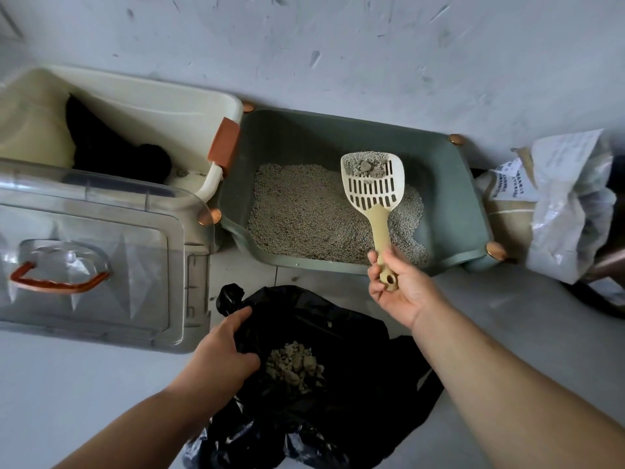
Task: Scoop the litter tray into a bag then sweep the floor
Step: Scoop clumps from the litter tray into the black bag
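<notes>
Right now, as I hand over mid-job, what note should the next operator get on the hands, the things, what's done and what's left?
Right hand grips the handle of the beige slotted plastic scoop, held over the green plastic litter tray with a grey clump in its front end.
Left hand grips the edge of the black plastic bag, which lies on the floor in front of the tray.
Done: some clumps already lie in the bag.
Left: tip this load into the bag, sift the remaining grey litter, then sweep the floor.
</notes>
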{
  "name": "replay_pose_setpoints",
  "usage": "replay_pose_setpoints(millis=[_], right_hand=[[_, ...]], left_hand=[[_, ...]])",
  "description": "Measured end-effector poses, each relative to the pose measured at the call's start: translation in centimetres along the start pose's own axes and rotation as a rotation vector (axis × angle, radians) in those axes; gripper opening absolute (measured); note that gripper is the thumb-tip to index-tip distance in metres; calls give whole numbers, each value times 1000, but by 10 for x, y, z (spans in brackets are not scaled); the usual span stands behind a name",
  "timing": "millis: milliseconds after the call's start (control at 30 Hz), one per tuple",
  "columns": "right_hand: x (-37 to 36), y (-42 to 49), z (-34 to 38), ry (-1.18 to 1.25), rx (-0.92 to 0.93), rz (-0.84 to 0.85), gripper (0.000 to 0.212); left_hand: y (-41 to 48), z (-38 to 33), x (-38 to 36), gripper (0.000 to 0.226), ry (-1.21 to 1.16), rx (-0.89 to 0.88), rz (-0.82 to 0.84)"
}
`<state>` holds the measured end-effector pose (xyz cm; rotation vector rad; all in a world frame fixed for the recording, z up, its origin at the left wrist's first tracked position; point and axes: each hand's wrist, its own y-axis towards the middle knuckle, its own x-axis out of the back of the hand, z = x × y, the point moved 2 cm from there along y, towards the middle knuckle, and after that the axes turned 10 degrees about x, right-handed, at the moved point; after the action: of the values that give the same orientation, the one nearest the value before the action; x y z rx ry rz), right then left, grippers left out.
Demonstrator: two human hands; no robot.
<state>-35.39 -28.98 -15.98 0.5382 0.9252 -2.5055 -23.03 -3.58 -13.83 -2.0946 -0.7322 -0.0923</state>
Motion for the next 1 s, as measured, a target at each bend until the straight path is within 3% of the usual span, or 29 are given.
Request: replay_pose_setpoints(millis=[367,1000], right_hand=[[-4,-31,9,-24,22,116,14],[19,-75,7,-229,28,29,16]], left_hand=[[-12,-4,0,79,6,-19,-21],[-21,-11,0,76,27,-43,-79]])
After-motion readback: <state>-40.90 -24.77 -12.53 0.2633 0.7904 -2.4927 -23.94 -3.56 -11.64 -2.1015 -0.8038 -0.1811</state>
